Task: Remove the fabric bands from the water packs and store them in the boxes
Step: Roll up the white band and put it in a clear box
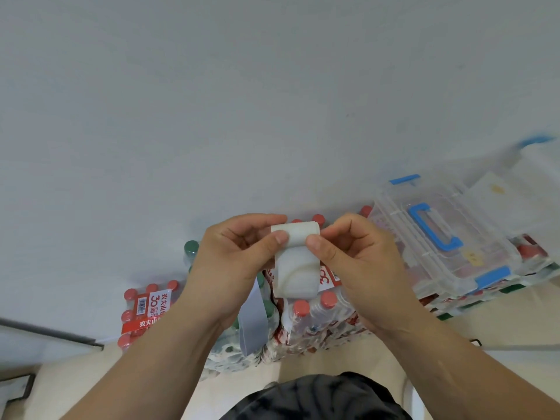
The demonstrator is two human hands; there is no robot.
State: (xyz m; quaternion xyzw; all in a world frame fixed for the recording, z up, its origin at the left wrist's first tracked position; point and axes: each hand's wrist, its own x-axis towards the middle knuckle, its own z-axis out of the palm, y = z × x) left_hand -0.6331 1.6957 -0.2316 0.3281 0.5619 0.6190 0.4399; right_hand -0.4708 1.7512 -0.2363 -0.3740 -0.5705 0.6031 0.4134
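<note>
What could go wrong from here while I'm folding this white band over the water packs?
The white band is pinched only at its top edge by the left hand and right hand, so the loose lower part could unroll or slip. The clear box looks latched shut, so you would need to free a hand. A grey band still hangs on the packs and could be overlooked.

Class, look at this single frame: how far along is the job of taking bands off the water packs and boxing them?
Done: one white fabric band is off a pack. In hand: the left hand and right hand both pinch its top, apparently folding it. Left: the clear box with blue latches looks shut, so this band isn't stored, and a grey band sits on the water packs.
</note>
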